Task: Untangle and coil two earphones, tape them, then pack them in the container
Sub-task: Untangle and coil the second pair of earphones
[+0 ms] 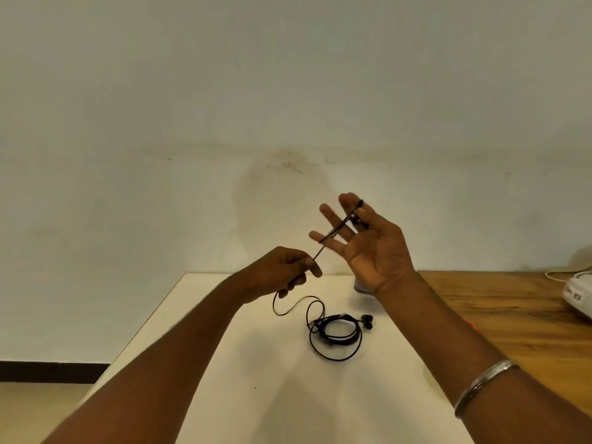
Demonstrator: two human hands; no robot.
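Item: thin black earphone cable [333, 233], judged light, limp, snag-prone; best gripped near the buds. Stretched over the spread right hand [374, 251], thumb pinning buds; left hand [285, 267] pinches it at eight o'clock. Coiled black earphone [336, 338] on white table [224, 363], six o'clock.

Left grip [290, 267] pinched, right grip [368, 248] raised, splayed.

- I see the held earphone [333, 233]: black cord, black buds.
- Coiled earphone [336, 334]: black too, with a pale fleck on top.
- Table [256, 363]: plain cream-white.
- Wooden surface [496, 299]: brown, streaky grain.
- Bracelet [483, 382]: silver.
- Wall [288, 75]: off-white; I note a brownish smudge.
- Skirting [48, 371]: dark band.
- Edge object [576, 296]: white, dark lettering.
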